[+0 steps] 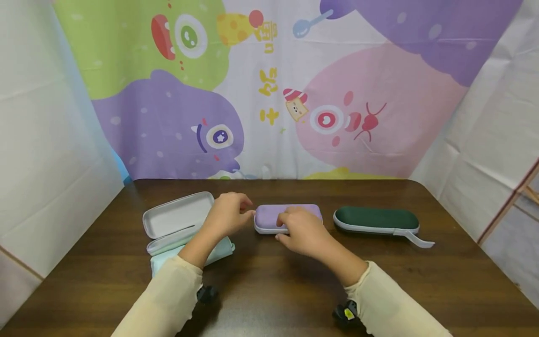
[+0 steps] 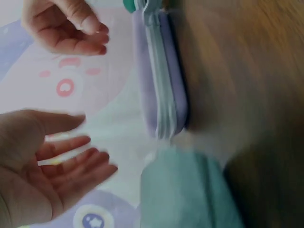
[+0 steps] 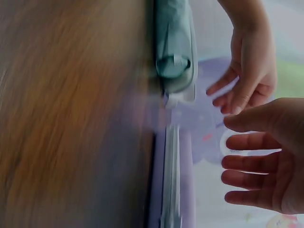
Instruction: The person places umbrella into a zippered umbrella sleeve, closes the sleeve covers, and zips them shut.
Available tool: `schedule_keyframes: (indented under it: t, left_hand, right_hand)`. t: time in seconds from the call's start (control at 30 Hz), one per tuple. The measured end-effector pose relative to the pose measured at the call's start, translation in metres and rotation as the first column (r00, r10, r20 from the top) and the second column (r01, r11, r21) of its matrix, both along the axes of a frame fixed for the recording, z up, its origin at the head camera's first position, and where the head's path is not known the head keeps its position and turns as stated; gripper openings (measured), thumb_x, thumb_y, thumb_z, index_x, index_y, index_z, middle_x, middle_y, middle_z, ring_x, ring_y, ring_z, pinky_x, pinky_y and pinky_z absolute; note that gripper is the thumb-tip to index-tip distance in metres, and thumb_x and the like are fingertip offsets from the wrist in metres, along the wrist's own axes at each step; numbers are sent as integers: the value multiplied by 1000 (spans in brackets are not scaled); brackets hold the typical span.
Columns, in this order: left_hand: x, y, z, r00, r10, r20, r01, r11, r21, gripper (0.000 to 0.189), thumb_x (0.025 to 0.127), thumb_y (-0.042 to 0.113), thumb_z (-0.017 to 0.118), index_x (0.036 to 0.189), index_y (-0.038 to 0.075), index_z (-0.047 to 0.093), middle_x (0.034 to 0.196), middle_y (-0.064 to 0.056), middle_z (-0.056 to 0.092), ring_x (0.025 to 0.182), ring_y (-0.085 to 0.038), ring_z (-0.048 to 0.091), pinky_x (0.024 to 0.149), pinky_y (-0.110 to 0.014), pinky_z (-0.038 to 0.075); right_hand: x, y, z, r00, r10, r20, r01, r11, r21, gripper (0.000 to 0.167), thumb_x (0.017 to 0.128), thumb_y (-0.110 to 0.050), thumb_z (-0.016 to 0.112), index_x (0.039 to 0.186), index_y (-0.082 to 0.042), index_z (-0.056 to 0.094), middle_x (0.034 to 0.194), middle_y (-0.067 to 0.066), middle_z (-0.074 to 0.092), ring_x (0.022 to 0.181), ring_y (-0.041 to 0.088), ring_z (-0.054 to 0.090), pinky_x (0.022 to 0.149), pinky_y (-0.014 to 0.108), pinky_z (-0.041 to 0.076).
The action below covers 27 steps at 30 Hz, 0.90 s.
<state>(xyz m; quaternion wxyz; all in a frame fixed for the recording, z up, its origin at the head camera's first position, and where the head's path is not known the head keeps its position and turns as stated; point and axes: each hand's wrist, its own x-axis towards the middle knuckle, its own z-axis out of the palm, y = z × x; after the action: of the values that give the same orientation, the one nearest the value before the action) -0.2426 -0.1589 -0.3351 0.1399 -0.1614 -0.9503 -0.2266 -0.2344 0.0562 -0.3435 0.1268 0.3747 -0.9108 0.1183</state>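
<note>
A purple zip case (image 1: 265,215) with a pale zipper band lies closed in the middle of the table. My right hand (image 1: 304,232) hovers over its near right part, hiding some of it, with fingers slightly bent and nothing in them. Just off the case's left end is my left hand (image 1: 229,213), its fingers loosely bent and empty. In the left wrist view a gap shows between the left hand (image 2: 28,171) and the purple case (image 2: 164,76). From the right wrist view, the right hand's fingers (image 3: 251,163) stand apart from each other, beside the case (image 3: 186,190).
Left of my hands lies an open case (image 1: 177,216) with a grey inside, and a mint-green pouch (image 1: 222,250) in front of it, partly covered by my left forearm. A dark green zip case (image 1: 376,218) with a grey strap (image 1: 421,241) lies to the right. A cartoon curtain (image 1: 269,154) hangs behind the table.
</note>
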Motion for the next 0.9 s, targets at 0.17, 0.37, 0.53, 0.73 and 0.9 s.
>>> schedule_keyframes:
  t: [0.17, 0.37, 0.53, 0.73, 0.9]
  left_hand:
    - [10, -19, 1, 973, -229, 9, 228, 972, 51, 22, 85, 17, 75, 100, 1, 71, 91, -9, 67, 82, -21, 65, 71, -33, 55]
    - [24, -45, 1, 953, -302, 15, 301, 953, 21, 23, 87, 16, 74, 105, 3, 70, 97, -8, 66, 84, -21, 64, 69, -30, 54]
    - [36, -67, 5, 970, -241, 15, 240, 970, 31, 23, 88, 15, 72, 108, 4, 70, 99, -5, 67, 85, -20, 64, 66, -28, 53]
    - [49, -94, 9, 984, -177, -2, 177, 983, 40, 28, 87, 10, 71, 113, 2, 68, 107, -10, 68, 90, -26, 65, 70, -38, 55]
    - [58, -121, 13, 995, -103, -14, 103, 994, 29, 34, 83, 9, 73, 116, 4, 67, 111, -14, 64, 92, -29, 64, 66, -35, 55]
  right_hand:
    - [8, -16, -3, 991, 122, 60, -124, 991, 41, 23, 79, -24, 80, 94, -9, 70, 90, 2, 62, 88, 21, 60, 79, 37, 50]
    - [14, -35, -7, 963, 261, 71, -265, 962, 63, 25, 81, -27, 78, 99, -10, 70, 96, 0, 61, 94, 20, 60, 86, 33, 49]
    - [16, -47, -9, 913, 383, 138, -394, 917, 58, 27, 85, -26, 75, 106, -11, 70, 105, 1, 62, 102, 16, 58, 91, 27, 46]
    - [17, -57, -11, 858, 464, 222, -485, 873, 51, 32, 87, -24, 73, 114, -9, 66, 113, 2, 61, 110, 13, 56, 98, 23, 41]
    - [19, -66, -11, 858, 472, 205, -487, 873, 30, 38, 87, -24, 73, 121, -11, 62, 119, 4, 58, 113, 16, 53, 100, 25, 39]
